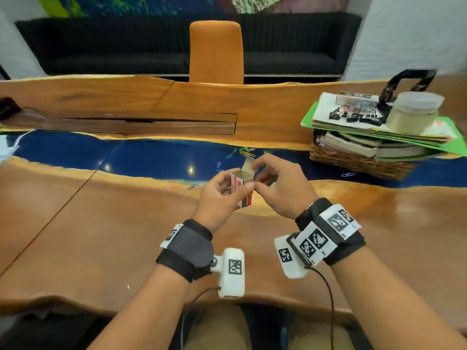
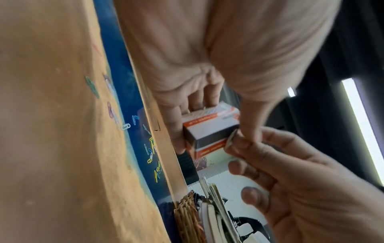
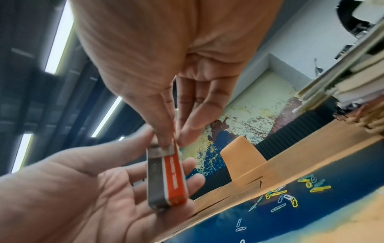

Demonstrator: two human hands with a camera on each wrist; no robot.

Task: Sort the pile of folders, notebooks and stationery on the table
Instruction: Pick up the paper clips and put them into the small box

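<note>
A small red-and-white paper clip box (image 1: 243,189) is held above the table with its top flap open. My left hand (image 1: 219,195) grips the box from the left, fingers behind it and thumb in front. My right hand (image 1: 274,183) pinches a side flap at the box's open end. The left wrist view shows the box (image 2: 209,129) under my left fingers (image 2: 199,93), with my right hand (image 2: 290,172) pinching its corner. Seen from the right wrist, the box (image 3: 166,177) lies across my left hand (image 3: 72,189). Coloured paper clips (image 1: 243,151) lie scattered on the blue strip.
A wicker basket (image 1: 353,164) at the right holds notebooks, with green folders (image 1: 328,117), binder clips (image 1: 353,114) and a lidded tub (image 1: 414,112) stacked on top. An orange chair (image 1: 216,51) stands across the table. A dark wooden tray (image 1: 141,122) lies at the far left.
</note>
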